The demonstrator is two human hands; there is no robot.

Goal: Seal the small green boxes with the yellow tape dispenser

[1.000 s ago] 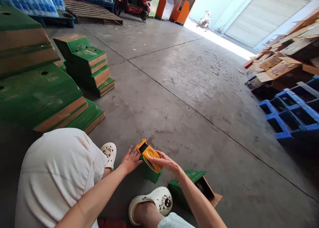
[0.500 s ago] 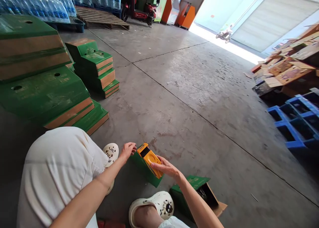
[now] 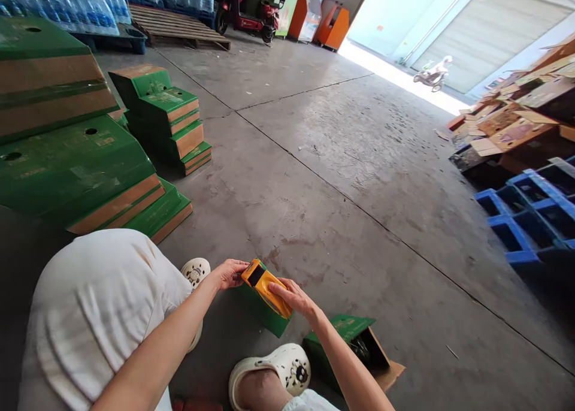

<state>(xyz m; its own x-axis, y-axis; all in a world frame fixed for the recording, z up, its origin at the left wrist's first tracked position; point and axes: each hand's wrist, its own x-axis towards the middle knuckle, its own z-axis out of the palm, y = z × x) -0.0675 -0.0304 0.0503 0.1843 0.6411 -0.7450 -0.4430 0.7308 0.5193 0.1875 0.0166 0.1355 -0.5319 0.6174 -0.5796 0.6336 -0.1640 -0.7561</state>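
A yellow multimeter with a dark display window lies slanted above a small green box. My right hand is closed around its lower end, with the thumb across the front. At the upper left corner of the multimeter, the fingers of my left hand pinch its edge; their tips are partly hidden. Near my right forearm, an open green carton lies on the floor with dark, shiny contents I cannot make out.
Green and brown cartons are stacked at left, with shorter stacks behind. Blue plastic pallets and flattened cardboard sit at right. Bottled water, a wooden pallet and a red scooter stand farther back.
My left hand has moved right onto the multimeter's upper corner. My right thumb now lies over its front. Outside the doorway, a rider on a scooter has moved right.
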